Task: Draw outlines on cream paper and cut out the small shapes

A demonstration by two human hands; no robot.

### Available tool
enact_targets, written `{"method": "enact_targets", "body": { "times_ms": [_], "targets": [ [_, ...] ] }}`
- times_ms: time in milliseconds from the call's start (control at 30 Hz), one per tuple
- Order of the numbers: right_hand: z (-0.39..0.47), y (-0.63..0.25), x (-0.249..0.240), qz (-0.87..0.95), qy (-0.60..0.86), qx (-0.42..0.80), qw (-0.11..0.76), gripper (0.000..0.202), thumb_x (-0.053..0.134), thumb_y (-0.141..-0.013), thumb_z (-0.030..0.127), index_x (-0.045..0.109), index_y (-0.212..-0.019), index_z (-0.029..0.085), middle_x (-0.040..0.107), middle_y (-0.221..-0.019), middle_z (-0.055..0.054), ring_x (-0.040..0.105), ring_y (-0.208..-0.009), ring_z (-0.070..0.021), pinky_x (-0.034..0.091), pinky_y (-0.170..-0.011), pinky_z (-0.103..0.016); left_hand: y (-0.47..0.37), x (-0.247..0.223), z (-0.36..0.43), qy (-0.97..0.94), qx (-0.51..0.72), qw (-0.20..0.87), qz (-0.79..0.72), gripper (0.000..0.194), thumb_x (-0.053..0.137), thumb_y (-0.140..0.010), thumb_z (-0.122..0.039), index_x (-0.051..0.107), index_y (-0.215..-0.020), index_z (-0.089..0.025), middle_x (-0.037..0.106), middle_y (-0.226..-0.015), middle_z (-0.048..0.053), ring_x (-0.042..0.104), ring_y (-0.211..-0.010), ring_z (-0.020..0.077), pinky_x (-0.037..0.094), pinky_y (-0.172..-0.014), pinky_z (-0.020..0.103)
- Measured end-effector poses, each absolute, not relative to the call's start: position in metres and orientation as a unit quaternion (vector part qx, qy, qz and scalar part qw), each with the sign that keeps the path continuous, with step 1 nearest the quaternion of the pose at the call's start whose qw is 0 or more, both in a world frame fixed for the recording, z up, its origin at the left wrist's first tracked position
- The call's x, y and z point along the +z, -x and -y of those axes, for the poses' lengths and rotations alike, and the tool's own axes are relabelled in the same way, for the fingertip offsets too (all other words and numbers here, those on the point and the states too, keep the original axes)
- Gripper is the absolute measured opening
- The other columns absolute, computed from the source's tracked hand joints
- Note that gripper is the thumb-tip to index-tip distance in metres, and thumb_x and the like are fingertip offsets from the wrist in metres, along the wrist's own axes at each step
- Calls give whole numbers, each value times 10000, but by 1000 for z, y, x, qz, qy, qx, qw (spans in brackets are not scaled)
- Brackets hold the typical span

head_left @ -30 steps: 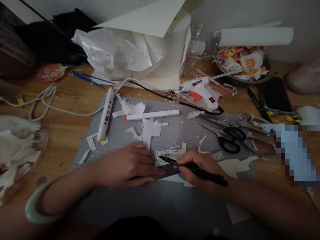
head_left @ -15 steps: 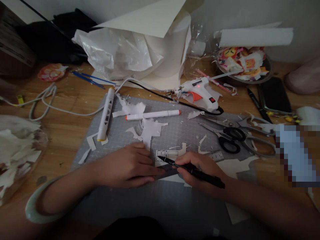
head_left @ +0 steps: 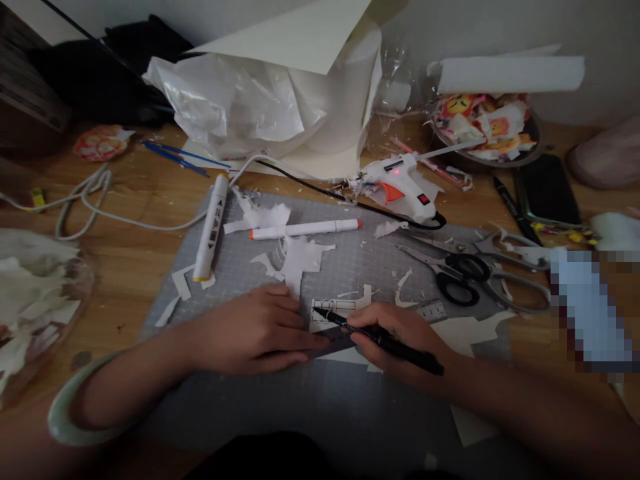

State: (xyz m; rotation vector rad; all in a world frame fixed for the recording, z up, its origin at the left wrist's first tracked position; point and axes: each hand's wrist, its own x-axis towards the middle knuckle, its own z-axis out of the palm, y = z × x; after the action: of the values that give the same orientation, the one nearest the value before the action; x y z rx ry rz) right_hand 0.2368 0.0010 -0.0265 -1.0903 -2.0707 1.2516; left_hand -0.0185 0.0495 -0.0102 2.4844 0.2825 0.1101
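My left hand point(head_left: 260, 330) lies palm down with its fingers stretched out, pressing a dark ruler point(head_left: 343, 341) onto white paper. Between thumb and fingers of my right hand point(head_left: 407, 323) is a slim black pen point(head_left: 400, 347), its tip on the left part of a small drawing. That drawing, on a cut paper piece point(head_left: 345, 305), shows thin black boxes and curves. Just beyond my left fingers is a ragged white paper scrap point(head_left: 304, 255). Part of the ruler is hidden under both hands.
A grey cutting mat point(head_left: 240, 413) carries two markers point(head_left: 213, 230), scissors point(head_left: 457, 277) and paper scraps. Behind it rests a white glue gun point(head_left: 407, 190) with a lit red light and a cable. A bowl point(head_left: 487, 157) of wrappers, a phone point(head_left: 547, 190) and plastic bags stand around.
The pen tip has shifted very slightly left and up on the drawing, and my right hand has moved a little with it. My left hand stays on the ruler.
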Motion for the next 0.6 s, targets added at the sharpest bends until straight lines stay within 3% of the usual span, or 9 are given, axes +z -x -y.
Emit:
{"method": "enact_targets", "body": {
  "times_ms": [600],
  "targets": [
    [-1, -239, -25, 748, 409, 462, 246, 123, 549, -887, 268, 606, -983, 216, 689, -855, -1, 636, -739, -127, 477, -661, -242, 18, -10, -49, -944, 45, 310, -108, 291, 419, -985, -246, 580, -1221, -189, 664, -768, 50, 583, -718, 187, 363, -712, 332]
  ]
}}
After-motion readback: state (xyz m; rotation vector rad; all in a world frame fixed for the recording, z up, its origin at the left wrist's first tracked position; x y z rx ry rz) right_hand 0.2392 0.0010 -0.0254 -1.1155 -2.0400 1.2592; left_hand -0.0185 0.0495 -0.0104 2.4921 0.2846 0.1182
